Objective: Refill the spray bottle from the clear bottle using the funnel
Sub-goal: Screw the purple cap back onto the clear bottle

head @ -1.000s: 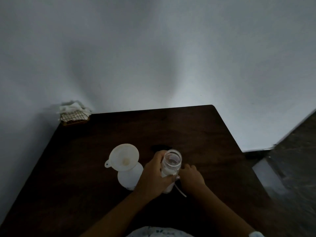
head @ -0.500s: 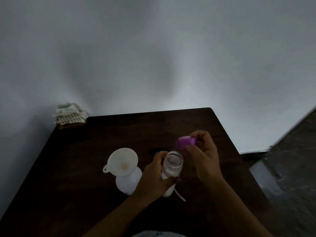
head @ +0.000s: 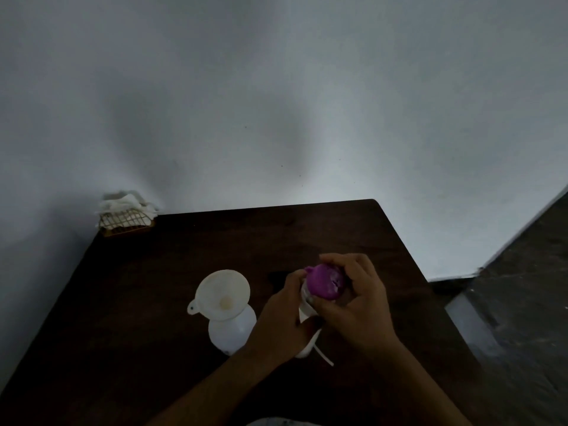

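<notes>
A white funnel [head: 222, 295] sits in the neck of the white spray bottle [head: 232, 333], which stands upright on the dark table [head: 153, 287]. Just to its right my left hand [head: 282, 321] grips the clear bottle [head: 305, 299], most of which is hidden by my fingers. My right hand [head: 359, 305] holds a purple cap [head: 325, 281] on top of the clear bottle's mouth, fingers curled round it. A thin white tube [head: 324, 355] pokes out on the table below my hands.
A wire basket with white tissues [head: 126, 216] stands at the table's far left corner against the wall. A dark shape [head: 276, 275] lies just behind the clear bottle. The table's right edge drops to a grey floor [head: 522, 302].
My right hand picked up the purple cap, lifted it, and has now brought it down onto the clear bottle's open mouth. My left hand kept its hold on the bottle.
</notes>
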Demonstrator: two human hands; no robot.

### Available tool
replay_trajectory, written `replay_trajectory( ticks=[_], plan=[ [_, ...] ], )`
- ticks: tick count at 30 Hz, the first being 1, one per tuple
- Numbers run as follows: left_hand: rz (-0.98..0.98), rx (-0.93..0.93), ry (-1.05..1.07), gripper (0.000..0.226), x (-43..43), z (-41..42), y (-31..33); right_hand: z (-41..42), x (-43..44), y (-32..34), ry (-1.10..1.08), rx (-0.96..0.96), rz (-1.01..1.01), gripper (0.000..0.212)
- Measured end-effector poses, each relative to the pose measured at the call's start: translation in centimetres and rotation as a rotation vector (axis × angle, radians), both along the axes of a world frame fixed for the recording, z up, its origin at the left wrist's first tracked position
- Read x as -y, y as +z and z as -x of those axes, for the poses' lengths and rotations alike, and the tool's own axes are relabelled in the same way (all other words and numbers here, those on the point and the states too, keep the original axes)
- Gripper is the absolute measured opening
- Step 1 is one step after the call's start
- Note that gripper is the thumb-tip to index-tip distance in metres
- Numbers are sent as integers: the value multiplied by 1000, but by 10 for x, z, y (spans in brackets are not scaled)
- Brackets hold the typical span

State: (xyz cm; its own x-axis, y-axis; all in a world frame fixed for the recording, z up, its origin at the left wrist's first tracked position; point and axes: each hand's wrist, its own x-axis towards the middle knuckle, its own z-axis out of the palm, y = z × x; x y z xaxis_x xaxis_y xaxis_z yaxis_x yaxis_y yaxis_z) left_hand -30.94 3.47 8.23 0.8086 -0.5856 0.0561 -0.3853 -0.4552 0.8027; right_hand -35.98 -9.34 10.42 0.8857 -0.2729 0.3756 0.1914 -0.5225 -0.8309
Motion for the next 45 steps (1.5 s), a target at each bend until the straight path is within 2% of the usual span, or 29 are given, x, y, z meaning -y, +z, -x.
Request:
replay_trajectory(
  ticks=[3,7,10,13,16,19,22,24,27,32,39,45],
  plan=[
    [2,5,-9,62,-3,1,2,0,0,5,-35,-76,184,59],
    [8,-6,-31,62,-8,3,4,2,3,23,29,-315,372,62],
    [0,-75,-63,66,-11,3,4,2,-1,40,-7,-475,552,58],
    [7,-86,-66,69,-12,5,6,3,-3,48,-14,-550,689,71],
    [2,-40,-70,62,-12,5,5,9,2,55,200,-478,641,90],
    [-59,-19,-51,56,-13,7,2,9,0,63,351,-441,719,70],
    [-39,-36,-37,59,-12,10,-1,5,-2,68,289,-464,794,51],
    [-61,-40,-46,63,-14,14,6,3,-6,71,239,-501,840,45],
    [20,-51,-14,65,-16,17,4,2,-10,71,244,-535,876,44],
    [32,-58,17,57,-18,16,3,-4,-13,71,408,-535,838,53],
    [-184,-83,-5,57,-13,8,2,-9,-16,78,487,-465,822,43],
    [-82,-68,4,62,-17,4,4,-11,-17,86,481,-473,838,42]
  ],
)
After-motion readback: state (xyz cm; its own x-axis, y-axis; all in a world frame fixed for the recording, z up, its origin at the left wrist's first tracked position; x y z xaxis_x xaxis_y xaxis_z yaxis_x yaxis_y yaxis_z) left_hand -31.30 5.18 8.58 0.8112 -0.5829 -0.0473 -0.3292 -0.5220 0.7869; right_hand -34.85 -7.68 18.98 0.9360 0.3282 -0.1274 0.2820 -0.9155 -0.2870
